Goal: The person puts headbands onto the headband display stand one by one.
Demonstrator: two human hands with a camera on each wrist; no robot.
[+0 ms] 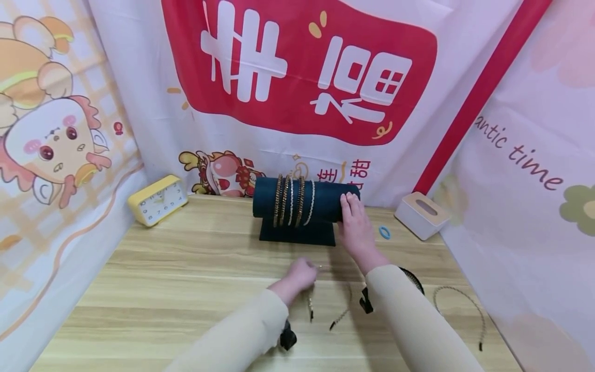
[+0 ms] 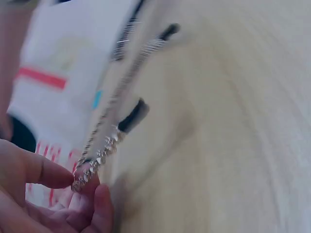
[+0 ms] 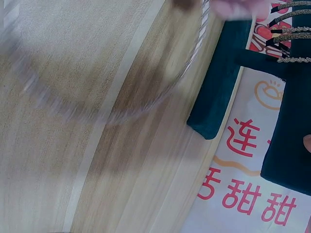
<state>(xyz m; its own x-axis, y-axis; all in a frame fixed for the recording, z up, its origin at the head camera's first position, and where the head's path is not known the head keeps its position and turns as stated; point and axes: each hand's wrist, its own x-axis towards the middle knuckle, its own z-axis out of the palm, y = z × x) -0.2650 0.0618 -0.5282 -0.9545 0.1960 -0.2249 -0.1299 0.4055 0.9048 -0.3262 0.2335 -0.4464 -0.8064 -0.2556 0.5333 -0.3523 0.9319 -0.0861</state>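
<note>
My left hand (image 1: 301, 275) pinches a beaded headband (image 2: 99, 158) with black tips between thumb and fingers, low over the table in front of the stand. Its two legs hang toward the table's near side. A dark green roll-shaped display stand (image 1: 325, 201) carries several gold, dark and pale headbands (image 1: 292, 201) side by side on its left and middle part. My right hand (image 1: 357, 225) holds the bare right end of the roll, fingers over its surface. At the edge of the right wrist view a fingertip (image 3: 307, 142) touches the roll.
A black headband (image 1: 412, 279) lies partly under the right sleeve, and a gold braided headband (image 1: 481, 312) lies farther right. Near the back stand a yellow clock (image 1: 158, 200) and a white tissue box (image 1: 422, 216). A small blue ring (image 1: 384, 232) lies beside the box.
</note>
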